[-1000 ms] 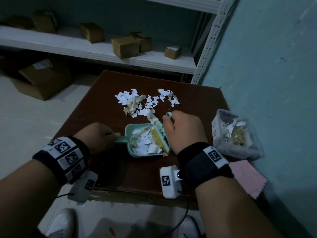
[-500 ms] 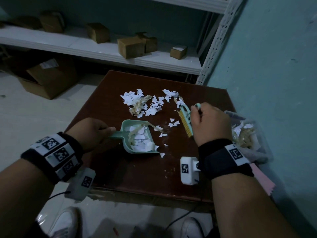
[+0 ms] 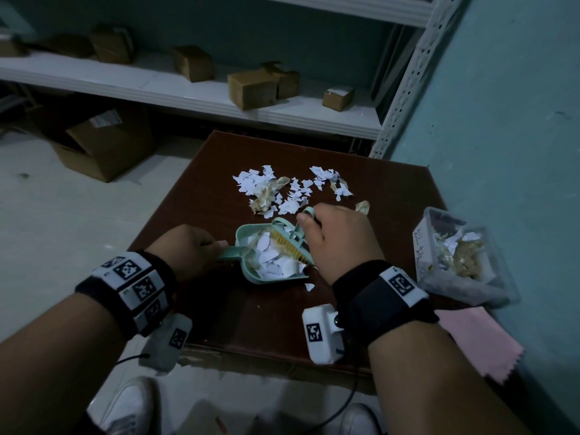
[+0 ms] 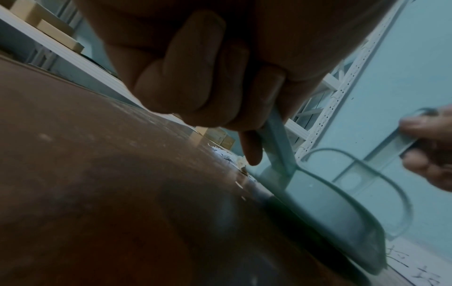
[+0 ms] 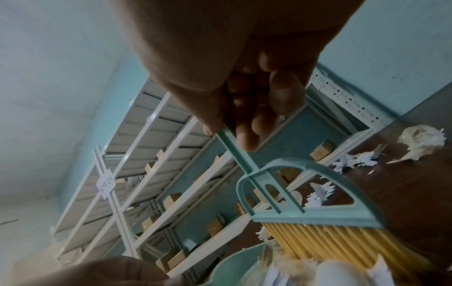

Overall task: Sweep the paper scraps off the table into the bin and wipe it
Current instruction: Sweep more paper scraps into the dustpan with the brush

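Head view shows the right hand (image 3: 340,243) curled round the thin handle of the small brush (image 3: 290,246), its yellow bristles down inside the mouth of the green dustpan (image 3: 273,259), which already carries a heap of white pieces. The left hand (image 3: 191,249) grips the dustpan's short handle at about 9 o'clock from the pan; the left wrist view confirms the fingers (image 4: 190,77) wrapped on that handle, with the pan sitting flat on the brown table (image 3: 194,199). The relation that matters is this: the remaining paper scraps (image 3: 282,189) lie at roughly 12 o'clock from the brush, beyond the pan's far lip, spread in a band running 9 to 3 across the tabletop, with one loose scrap at 6 o'clock just below the pan. The brush head's long axis runs roughly 11 to 5. The right hand is the nearer one to the scraps, so I judge it must reach out past them and draw back toward 6. The clear bin (image 3: 455,255) stands at 3 o'clock, near the right wrist, a pink cloth (image 3: 480,340) just below it.
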Action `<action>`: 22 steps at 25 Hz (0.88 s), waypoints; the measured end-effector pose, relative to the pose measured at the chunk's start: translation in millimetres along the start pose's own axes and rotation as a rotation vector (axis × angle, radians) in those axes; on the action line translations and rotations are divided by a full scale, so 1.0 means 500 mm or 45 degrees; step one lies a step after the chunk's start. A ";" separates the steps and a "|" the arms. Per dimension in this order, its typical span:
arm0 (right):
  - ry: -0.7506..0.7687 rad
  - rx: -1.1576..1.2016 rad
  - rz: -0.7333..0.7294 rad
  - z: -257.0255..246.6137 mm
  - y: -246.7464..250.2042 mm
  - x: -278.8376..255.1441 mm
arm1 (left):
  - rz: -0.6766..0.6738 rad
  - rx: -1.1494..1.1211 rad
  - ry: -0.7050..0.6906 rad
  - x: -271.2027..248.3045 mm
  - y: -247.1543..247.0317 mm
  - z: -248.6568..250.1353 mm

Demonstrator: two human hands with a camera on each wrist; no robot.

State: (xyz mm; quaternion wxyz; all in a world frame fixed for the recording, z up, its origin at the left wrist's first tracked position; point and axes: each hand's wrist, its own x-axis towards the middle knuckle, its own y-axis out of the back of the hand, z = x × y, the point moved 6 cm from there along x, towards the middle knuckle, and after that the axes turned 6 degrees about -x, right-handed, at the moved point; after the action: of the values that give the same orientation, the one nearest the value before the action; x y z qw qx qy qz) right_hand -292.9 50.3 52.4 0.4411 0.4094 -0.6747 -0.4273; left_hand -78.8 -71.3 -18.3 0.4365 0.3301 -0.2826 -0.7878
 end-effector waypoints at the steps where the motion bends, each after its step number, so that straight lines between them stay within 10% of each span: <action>1: 0.022 0.051 0.035 -0.007 0.004 -0.003 | 0.001 0.000 -0.001 0.000 -0.001 -0.002; 8: -0.177 0.018 0.349 0.062 0.059 0.000 | -0.010 -0.006 0.024 -0.005 0.012 -0.003; 15: -0.244 -0.212 0.009 0.078 -0.005 0.023 | 0.032 0.012 0.015 -0.012 0.032 -0.011; 22: -0.078 0.159 0.006 -0.010 -0.028 0.020 | 0.013 0.044 0.031 -0.008 0.013 -0.013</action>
State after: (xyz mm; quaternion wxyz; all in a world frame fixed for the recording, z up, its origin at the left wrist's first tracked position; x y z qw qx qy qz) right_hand -288.7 35.6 43.1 0.3950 0.4213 -0.7142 -0.3955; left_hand -68.9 -71.7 -16.4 0.4380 0.3457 -0.2926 -0.7765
